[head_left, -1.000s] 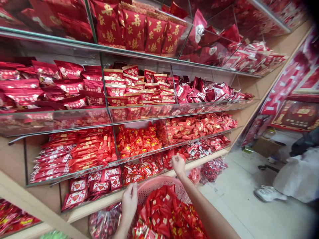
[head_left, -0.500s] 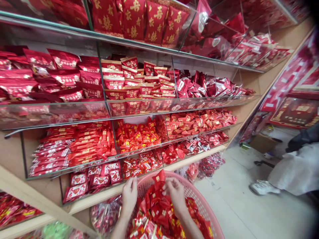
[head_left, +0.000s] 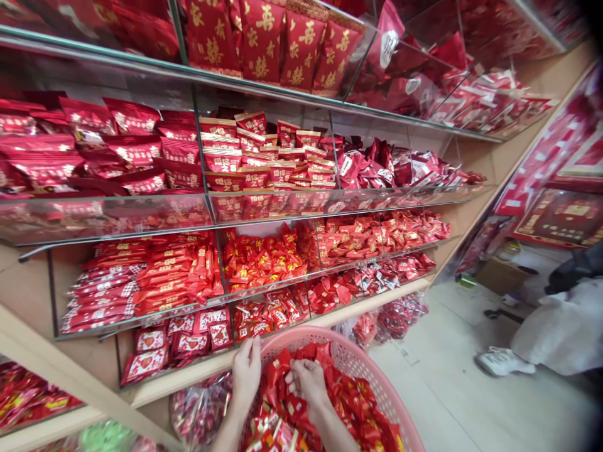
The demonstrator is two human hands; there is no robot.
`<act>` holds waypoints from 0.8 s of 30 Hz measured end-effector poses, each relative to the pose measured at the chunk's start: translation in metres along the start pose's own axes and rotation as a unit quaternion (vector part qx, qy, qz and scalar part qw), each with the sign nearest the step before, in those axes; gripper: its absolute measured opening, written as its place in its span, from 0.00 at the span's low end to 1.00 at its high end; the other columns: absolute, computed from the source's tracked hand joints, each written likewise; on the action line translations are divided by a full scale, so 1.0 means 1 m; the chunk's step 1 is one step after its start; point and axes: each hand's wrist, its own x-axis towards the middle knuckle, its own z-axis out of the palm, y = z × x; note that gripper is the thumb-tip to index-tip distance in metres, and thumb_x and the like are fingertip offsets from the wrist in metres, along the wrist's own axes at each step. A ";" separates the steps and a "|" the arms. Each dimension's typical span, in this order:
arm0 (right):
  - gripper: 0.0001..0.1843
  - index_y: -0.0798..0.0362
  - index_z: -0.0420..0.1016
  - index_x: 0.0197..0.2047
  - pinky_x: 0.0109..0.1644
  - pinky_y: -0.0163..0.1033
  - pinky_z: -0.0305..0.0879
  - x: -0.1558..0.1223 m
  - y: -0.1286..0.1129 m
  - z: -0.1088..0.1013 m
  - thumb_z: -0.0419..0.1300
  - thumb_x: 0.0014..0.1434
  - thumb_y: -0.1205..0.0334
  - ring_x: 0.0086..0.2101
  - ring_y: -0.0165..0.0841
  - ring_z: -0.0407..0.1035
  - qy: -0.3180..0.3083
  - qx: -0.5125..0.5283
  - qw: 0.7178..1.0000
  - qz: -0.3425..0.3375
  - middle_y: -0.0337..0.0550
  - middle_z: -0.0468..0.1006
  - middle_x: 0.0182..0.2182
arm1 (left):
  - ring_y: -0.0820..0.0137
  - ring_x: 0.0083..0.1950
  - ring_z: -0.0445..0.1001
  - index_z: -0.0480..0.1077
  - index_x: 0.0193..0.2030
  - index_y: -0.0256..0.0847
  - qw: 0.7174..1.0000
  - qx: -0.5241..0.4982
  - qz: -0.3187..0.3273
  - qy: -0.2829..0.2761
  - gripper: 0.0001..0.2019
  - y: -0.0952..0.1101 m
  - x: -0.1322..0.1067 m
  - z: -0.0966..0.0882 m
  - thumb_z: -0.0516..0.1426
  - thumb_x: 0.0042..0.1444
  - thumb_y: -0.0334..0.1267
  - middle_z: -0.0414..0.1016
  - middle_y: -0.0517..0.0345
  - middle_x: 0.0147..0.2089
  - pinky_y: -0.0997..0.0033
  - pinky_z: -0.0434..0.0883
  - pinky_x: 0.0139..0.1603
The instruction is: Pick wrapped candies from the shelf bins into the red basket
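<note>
My left hand [head_left: 246, 370] grips the near side of a pink plastic basket at its rim [head_left: 362, 364]. The basket is heaped with small red foil-wrapped packets [head_left: 348, 408]. My right hand [head_left: 305, 382] sits in that heap with its fingers curled down among the packets. Whether those fingers hold a packet is hidden. The basket stands close to the lower front of a shelf unit.
Glass-fronted shelf bins [head_left: 264, 263] full of red packets rise ahead. A clear bag of sweets [head_left: 200, 411] lies left of the basket. To the right, a person in white with a white shoe [head_left: 504, 363] stands on the tiled floor [head_left: 438, 402] near a cardboard box [head_left: 499, 276].
My right hand has come from the shelf bin down into the basket and sits lower in the heap. The packet standing above it earlier is gone. My left hand stays at the rim.
</note>
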 end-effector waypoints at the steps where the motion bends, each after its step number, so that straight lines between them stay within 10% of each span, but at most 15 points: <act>1: 0.18 0.54 0.60 0.20 0.13 0.26 0.46 -0.001 0.000 0.000 0.61 0.38 0.49 0.10 0.22 0.58 0.003 -0.002 1.000 -0.005 0.39 0.71 0.12 | 0.69 0.35 0.71 0.70 0.31 0.38 1.000 -0.002 -0.001 0.002 0.17 0.000 0.000 0.000 0.48 0.56 0.49 0.75 0.57 0.31 0.73 0.66 0.38; 15: 0.17 0.55 0.67 0.28 0.14 0.31 0.51 0.008 -0.018 -0.031 0.58 0.43 0.49 0.10 0.28 0.60 0.055 -0.008 0.986 -0.155 0.36 0.70 0.12 | 0.69 0.33 0.71 0.68 0.29 0.39 1.000 0.014 0.000 -0.015 0.17 -0.005 0.003 0.000 0.47 0.56 0.50 0.72 0.59 0.27 0.74 0.66 0.37; 24: 0.14 0.55 0.68 0.30 0.24 0.32 0.63 0.073 -0.099 -0.073 0.60 0.39 0.57 0.23 0.30 0.68 0.132 0.008 0.948 -0.290 0.37 0.72 0.21 | 0.68 0.35 0.71 0.68 0.30 0.39 1.000 0.004 -0.009 -0.020 0.17 -0.007 0.003 0.000 0.48 0.55 0.50 0.73 0.57 0.29 0.73 0.66 0.40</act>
